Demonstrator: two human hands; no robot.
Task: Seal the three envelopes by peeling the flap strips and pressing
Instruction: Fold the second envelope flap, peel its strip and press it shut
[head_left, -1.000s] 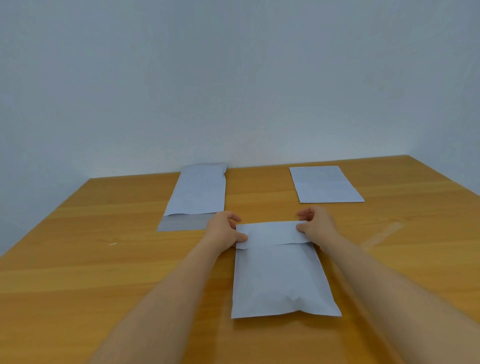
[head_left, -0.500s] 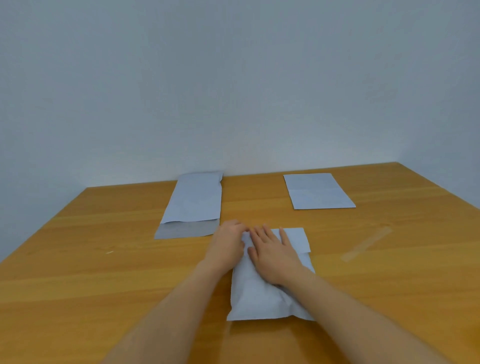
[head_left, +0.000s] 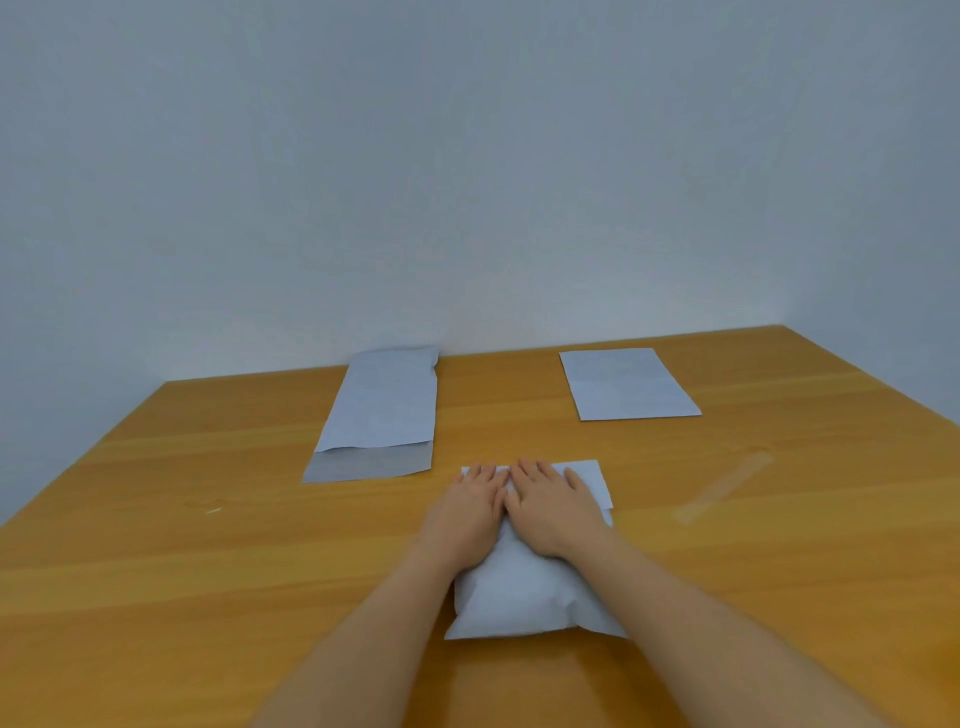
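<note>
A puffy white envelope (head_left: 519, 597) lies in front of me with its flap folded down at the far end. My left hand (head_left: 467, 514) and my right hand (head_left: 550, 512) lie flat side by side on that flap, fingers straight, pressing it. A second envelope (head_left: 382, 410) lies at the back left with its grey flap open toward me. A third envelope (head_left: 626, 384), flat with its flap folded down, lies at the back right.
A clear peeled strip (head_left: 724, 493) lies on the wooden table (head_left: 182, 571) to the right of my hands. A tiny pale scrap (head_left: 213, 511) sits at the left. The wall stands right behind the table's far edge.
Both hands let go of the flap's corners and came together flat on the folded flap. The left hand went from curled at the left edge to flat beside the right.
</note>
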